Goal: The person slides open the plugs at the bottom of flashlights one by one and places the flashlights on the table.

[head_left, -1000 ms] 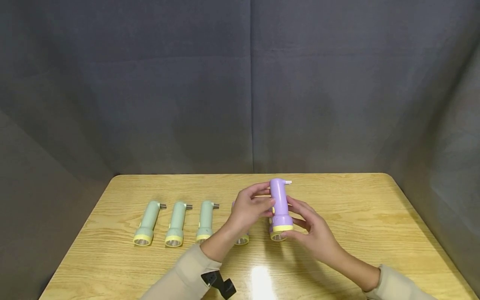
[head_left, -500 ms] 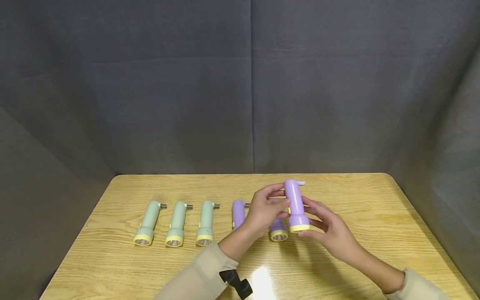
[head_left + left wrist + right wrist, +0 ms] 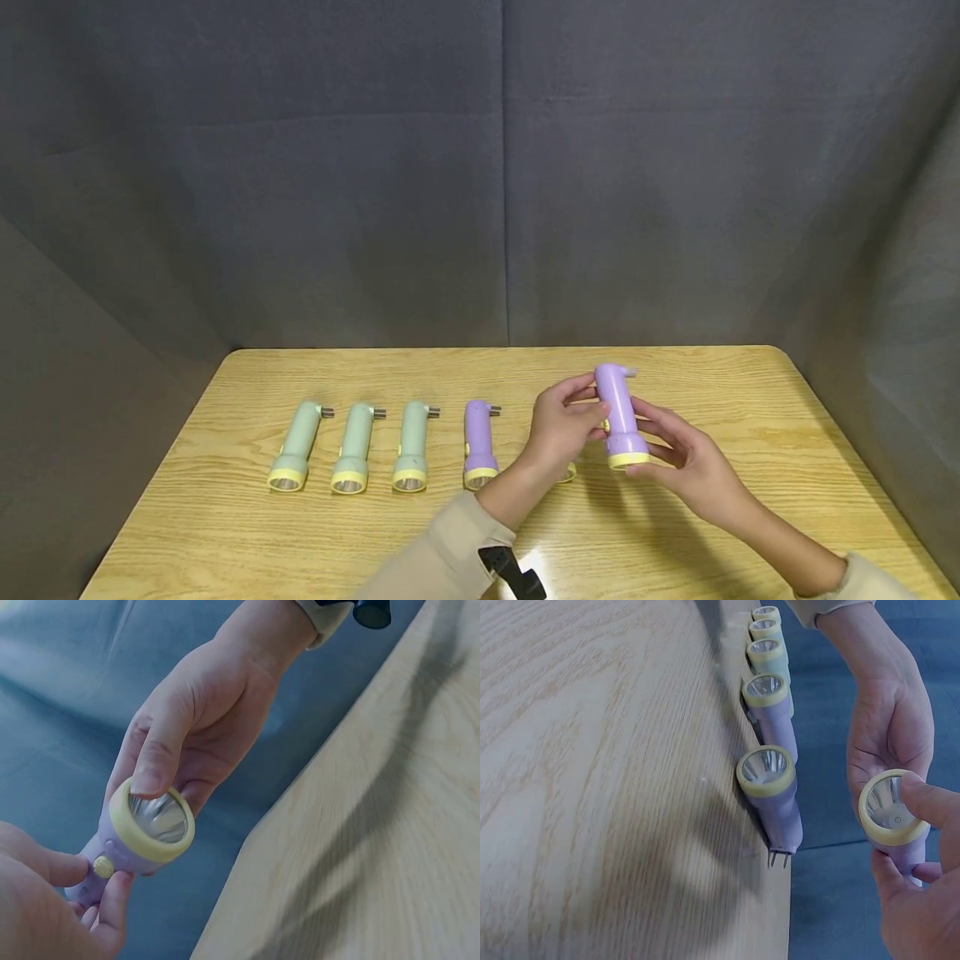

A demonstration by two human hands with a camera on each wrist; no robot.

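A purple flashlight (image 3: 621, 412) with a yellow rim and fold-out plug prongs is held above the table by both hands. My left hand (image 3: 558, 429) grips its body near the yellow button (image 3: 103, 866). At the lens end, my right hand (image 3: 701, 475) holds the head, its thumb on the lens (image 3: 890, 806). To the left, another purple flashlight (image 3: 477, 437) lies on the table. One more purple flashlight (image 3: 776, 806) lies mostly hidden behind my left hand in the head view; its prongs show in the right wrist view.
Three green flashlights, left (image 3: 298, 446), middle (image 3: 356, 442) and right (image 3: 412, 437), lie in line with the purple ones, lenses toward me. The wooden table (image 3: 225, 542) meets dark curtains (image 3: 360, 208) behind and at both sides.
Both hands have carried the held purple flashlight to the right, past the purple flashlight lying under the left wrist. The first purple flashlight on the table has come out from behind the left arm.
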